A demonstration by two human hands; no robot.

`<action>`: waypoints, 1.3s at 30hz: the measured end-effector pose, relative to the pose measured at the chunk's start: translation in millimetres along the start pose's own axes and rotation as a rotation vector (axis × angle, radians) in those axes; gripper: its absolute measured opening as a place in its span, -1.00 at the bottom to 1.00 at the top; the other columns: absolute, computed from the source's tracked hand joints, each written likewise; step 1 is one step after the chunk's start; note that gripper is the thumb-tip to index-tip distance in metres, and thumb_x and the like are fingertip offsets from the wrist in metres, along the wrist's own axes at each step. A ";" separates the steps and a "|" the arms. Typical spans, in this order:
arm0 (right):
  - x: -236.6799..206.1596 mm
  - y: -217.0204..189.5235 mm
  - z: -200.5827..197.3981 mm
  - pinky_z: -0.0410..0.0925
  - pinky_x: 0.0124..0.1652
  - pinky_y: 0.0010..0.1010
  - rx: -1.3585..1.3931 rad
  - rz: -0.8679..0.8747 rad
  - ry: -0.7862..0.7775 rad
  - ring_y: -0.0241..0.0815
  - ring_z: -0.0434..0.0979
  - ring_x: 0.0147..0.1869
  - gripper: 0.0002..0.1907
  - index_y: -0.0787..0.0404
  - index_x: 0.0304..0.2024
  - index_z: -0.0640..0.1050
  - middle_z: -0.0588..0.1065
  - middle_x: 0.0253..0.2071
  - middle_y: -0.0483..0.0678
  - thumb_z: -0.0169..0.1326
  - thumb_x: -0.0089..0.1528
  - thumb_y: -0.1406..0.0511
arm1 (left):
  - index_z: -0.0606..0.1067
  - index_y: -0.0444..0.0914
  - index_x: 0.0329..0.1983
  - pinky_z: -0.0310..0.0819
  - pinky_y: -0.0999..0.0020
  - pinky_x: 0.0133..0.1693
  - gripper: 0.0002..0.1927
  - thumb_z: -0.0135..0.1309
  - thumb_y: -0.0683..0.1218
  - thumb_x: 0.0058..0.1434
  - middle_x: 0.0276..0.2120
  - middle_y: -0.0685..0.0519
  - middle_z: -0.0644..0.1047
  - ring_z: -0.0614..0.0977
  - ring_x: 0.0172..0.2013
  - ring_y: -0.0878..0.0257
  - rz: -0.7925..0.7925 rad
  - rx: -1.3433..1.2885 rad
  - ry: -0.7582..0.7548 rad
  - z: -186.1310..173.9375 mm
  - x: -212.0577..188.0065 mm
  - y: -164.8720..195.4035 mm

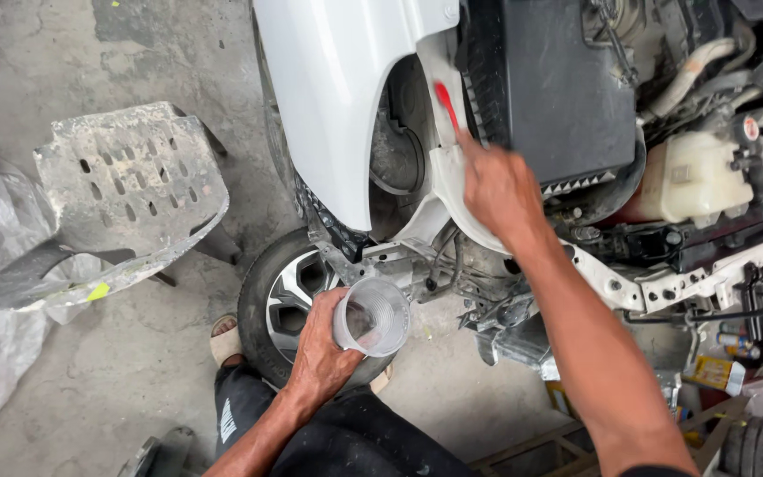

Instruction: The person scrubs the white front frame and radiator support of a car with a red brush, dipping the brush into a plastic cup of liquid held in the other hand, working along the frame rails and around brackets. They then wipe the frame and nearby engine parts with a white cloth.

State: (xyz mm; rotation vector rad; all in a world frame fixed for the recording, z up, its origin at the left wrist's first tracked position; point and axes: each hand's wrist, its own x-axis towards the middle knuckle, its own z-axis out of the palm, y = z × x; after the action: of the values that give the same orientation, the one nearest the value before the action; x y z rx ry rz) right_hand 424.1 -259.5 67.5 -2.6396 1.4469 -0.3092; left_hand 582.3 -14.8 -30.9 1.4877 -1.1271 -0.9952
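- Nearest us, our left hand (324, 349) wraps closed round a clear, ribbed plastic cup (371, 316) beside the wheel (light, thin-walled; we judge it crushable, best held mid-body).
- Our right hand (498, 187) pinches a slim red-handled tool (446, 104) against the white car body panel (337, 88).

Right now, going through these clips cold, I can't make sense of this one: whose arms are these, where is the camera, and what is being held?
The one picture comes from a camera worn on a person's head, looking down, so both arms are that person's own. The left hand grips a clear plastic cup. The right hand reaches up and holds a red-handled tool, probably a small brush, against the white car body panel. The front is stripped: the engine bay and a pale fluid tank show. Below are a wheel, the concrete floor and a paint-spattered grey chair on the left.
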 end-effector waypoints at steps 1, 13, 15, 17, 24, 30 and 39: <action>3.6 1.6 0.4 0.40 -0.19 0.12 0.023 -0.018 0.016 0.39 0.55 -0.19 -0.53 0.14 0.24 0.55 0.54 -0.21 0.31 -0.05 0.27 0.40 | 0.39 -0.29 0.13 0.45 0.15 0.03 -0.33 0.39 -0.05 -0.02 -0.03 -0.12 0.46 0.56 0.00 -0.03 -0.009 0.004 0.002 1.6 -0.5 -0.1; -23.7 10.3 -3.9 0.41 -0.18 0.12 -0.033 0.071 -0.014 0.40 0.55 -0.21 -0.54 0.17 0.27 0.52 0.54 -0.26 0.35 -0.06 0.32 0.38 | 0.40 -0.28 0.10 0.47 0.18 -0.01 -0.35 0.39 -0.04 -0.03 -0.08 -0.09 0.46 0.57 -0.04 0.02 -0.040 -0.035 0.002 -1.0 -5.0 0.8; -22.0 12.2 -2.7 0.41 -0.17 0.12 0.000 0.042 -0.007 0.40 0.55 -0.18 -0.53 0.20 0.26 0.52 0.55 -0.23 0.34 -0.05 0.29 0.38 | 0.41 -0.28 0.13 0.47 0.18 0.01 -0.36 0.37 -0.06 -0.02 -0.05 -0.09 0.46 0.57 -0.03 0.02 -0.046 -0.039 -0.018 1.5 -3.4 0.5; -28.4 12.6 -7.9 0.41 -0.15 0.11 0.032 0.049 -0.026 0.39 0.56 -0.15 -0.55 0.20 0.24 0.53 0.55 -0.22 0.34 -0.05 0.28 0.38 | 0.41 -0.29 0.12 0.46 0.17 0.01 -0.35 0.37 -0.06 -0.04 -0.05 -0.10 0.46 0.56 -0.03 0.01 -0.031 -0.023 -0.019 3.8 -2.0 1.9; -26.1 3.3 -23.0 0.39 -0.15 0.12 0.044 0.132 -0.110 0.42 0.54 -0.19 -0.59 0.19 0.22 0.54 0.52 -0.25 0.36 -0.07 0.33 0.35 | 0.40 -0.28 0.10 0.45 0.16 0.00 -0.34 0.39 -0.05 -0.05 -0.08 -0.10 0.47 0.55 -0.03 0.00 0.009 0.008 -0.022 11.6 -4.6 3.5; -51.2 6.1 -24.5 0.44 -0.08 0.03 0.121 -0.059 0.026 0.34 0.57 -0.06 -0.64 0.23 0.15 0.56 0.55 -0.02 0.31 -0.06 0.32 0.37 | 0.40 -0.29 0.12 0.45 0.16 0.00 -0.32 0.38 -0.05 -0.06 -0.06 -0.10 0.47 0.55 -0.04 0.00 0.003 -0.007 -0.003 15.0 -17.2 -5.7; -37.6 -5.3 0.9 0.42 -0.31 0.11 -0.040 0.069 -0.070 0.30 0.58 -0.26 -0.51 0.08 0.26 0.52 0.55 -0.31 0.24 -0.06 0.27 0.38 | 0.40 -0.30 0.18 0.48 0.22 0.06 -0.31 0.39 -0.06 -0.01 0.00 -0.08 0.52 0.60 0.02 0.08 -0.051 -0.051 -0.012 21.4 -25.1 -17.6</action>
State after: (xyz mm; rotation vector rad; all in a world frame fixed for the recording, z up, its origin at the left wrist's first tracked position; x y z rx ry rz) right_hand 409.0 -224.9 63.0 -2.5954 1.5339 -0.1815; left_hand 558.8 6.4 -51.0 1.4779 -1.0688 -1.0614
